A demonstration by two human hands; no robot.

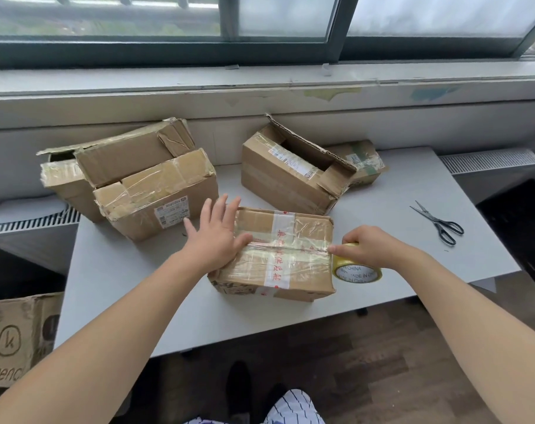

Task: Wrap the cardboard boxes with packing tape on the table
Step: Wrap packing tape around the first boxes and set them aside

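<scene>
Bare forearms reach over the near edge of the table (122, 286) to the taped box (278, 258), which sits close to that edge. On its left top the left hand (217, 237) presses, fingers spread flat. At its right edge the right hand (370, 246) grips the tape roll (356, 272). Stacked boxes (156, 191) crowd the far left corner, and an open box (290, 175) stands just behind. Well apart by the right edge lie scissors (440, 223), bare surface around them.

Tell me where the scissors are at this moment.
In the head view, the scissors lie on the right part of the grey table, near its right edge, beyond and right of the right hand that grips the tape roll.
</scene>
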